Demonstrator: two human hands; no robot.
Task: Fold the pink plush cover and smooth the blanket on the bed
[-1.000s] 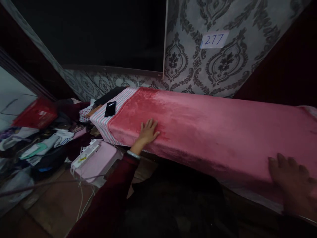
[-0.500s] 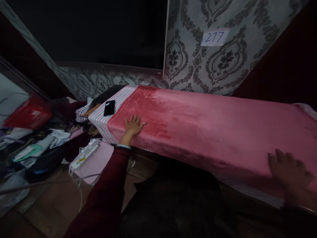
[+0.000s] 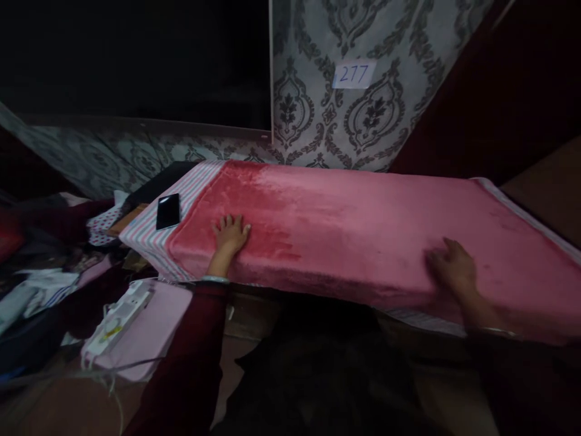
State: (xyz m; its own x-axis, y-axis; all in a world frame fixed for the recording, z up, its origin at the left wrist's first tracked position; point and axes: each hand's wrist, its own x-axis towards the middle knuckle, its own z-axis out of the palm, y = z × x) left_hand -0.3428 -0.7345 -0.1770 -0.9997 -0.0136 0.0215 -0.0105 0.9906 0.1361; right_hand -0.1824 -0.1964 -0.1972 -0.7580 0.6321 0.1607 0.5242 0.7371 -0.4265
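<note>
A pink plush blanket (image 3: 354,212) with a striped border is spread over a long, low table or cabinet whose kind is hidden beneath it. My left hand (image 3: 230,236) lies flat on the darker red part of the nap near the left end, fingers spread, holding nothing. Farther right, my right hand (image 3: 456,266) is over the blanket near its front side. That hand is blurred by motion, with a finger stretched out and apart from the smeared ones; no object shows in it. A black phone (image 3: 168,211) rests on the striped border, left of my left hand.
A large dark television (image 3: 136,66) hangs above, beside a paper marked 277 (image 3: 354,74) on patterned wallpaper. At lower left, a white power strip (image 3: 120,318) with cables lies on a pink box (image 3: 166,321). Piled clothes (image 3: 49,287) lie farther left.
My right hand has moved left and away from me across the blanket. My left hand stays flat on nearly the same spot. The view has swung to the right.
</note>
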